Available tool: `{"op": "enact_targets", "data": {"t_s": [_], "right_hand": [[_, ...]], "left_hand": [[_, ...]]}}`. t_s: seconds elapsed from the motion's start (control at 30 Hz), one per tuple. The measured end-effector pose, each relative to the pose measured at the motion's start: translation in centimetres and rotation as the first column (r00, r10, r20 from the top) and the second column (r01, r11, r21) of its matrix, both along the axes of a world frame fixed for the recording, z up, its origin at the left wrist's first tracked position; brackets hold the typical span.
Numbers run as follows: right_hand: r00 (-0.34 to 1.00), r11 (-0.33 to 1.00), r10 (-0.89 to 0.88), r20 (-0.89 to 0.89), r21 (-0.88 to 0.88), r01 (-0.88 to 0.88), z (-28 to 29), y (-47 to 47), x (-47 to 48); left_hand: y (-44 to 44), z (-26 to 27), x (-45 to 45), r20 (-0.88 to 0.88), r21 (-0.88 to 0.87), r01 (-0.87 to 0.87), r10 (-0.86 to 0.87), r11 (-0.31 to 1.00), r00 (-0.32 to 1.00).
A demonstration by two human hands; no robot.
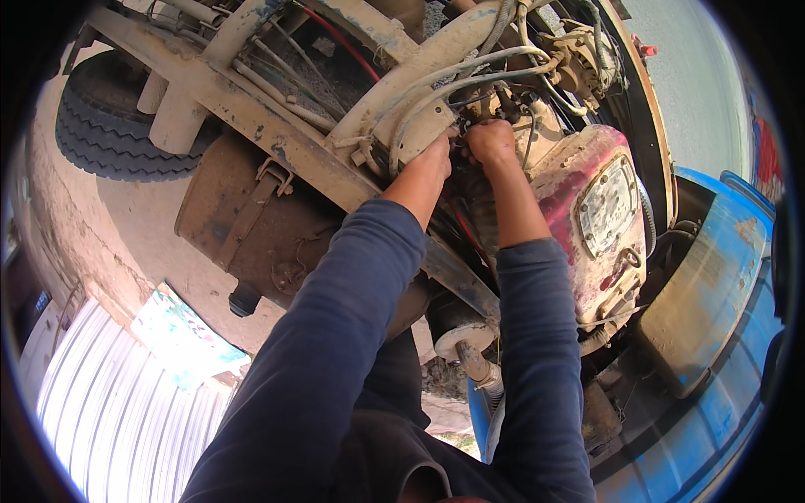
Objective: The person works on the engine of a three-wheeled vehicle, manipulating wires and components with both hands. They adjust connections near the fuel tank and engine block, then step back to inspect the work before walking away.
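Both of my hands reach into the engine area of a truck, close together at its centre. My left hand [435, 154] is beside a dusty metal bracket plate [427, 122], its fingers curled in among small dark fittings. Just to its right, my right hand [492, 141] is bent with the fingers turned down and in. What the fingertips touch or grip is hidden. Flexible hoses [471, 69] curve above both hands. A dusty engine or gearbox housing [566, 188] with red paint and a bolted oval cover [607, 206] lies to the right of my right forearm.
The truck's frame rail [283, 138] runs diagonally on the left, above a rusty tank [251, 214]. A tyre [119, 126] stands at upper left. A cylindrical canister [464, 330] is between my forearms. Blue, worn bodywork [710, 283] is at right. Corrugated sheet [126, 402] lies at lower left.
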State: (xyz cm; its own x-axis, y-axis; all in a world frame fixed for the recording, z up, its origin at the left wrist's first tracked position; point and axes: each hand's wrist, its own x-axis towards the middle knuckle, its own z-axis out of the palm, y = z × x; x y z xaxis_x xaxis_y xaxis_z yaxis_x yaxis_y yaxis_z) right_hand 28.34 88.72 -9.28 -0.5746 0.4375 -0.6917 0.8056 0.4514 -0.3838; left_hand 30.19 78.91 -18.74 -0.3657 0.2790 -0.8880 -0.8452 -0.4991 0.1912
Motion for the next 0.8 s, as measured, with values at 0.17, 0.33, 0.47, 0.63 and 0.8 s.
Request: {"op": "enact_targets", "data": {"t_s": [0.17,0.33,0.47,0.63,0.8], "right_hand": [[0.999,0.999,-0.017,0.029,-0.026,0.018,0.4,-0.3,-0.1],[1.0,1.0,-0.003,-0.018,-0.029,0.003,-1.8,0.6,0.2],[0.997,0.995,-0.055,-0.053,-0.086,0.05,-1.4,0.4,0.3],[0.992,0.98,-0.121,-0.032,-0.163,0.114,0.1,-0.1,-0.1],[0.988,0.974,-0.149,-0.03,-0.174,0.142,0.5,-0.2,-0.1]], "left_hand": [[-0.3,1.6,0.1,-0.016,-0.058,-0.026,0.025,0.998,1.0],[-0.4,3.6,-0.1,0.051,-0.175,-0.078,0.088,0.982,0.995],[-0.8,3.6,-0.4,0.09,-0.008,0.1,-0.099,0.995,0.991],[-1.1,4.3,-0.8,0.016,0.071,0.155,-0.156,0.985,0.988],[-1.1,6.2,-1.1,0.015,0.097,0.173,-0.176,0.98,0.984]]}}
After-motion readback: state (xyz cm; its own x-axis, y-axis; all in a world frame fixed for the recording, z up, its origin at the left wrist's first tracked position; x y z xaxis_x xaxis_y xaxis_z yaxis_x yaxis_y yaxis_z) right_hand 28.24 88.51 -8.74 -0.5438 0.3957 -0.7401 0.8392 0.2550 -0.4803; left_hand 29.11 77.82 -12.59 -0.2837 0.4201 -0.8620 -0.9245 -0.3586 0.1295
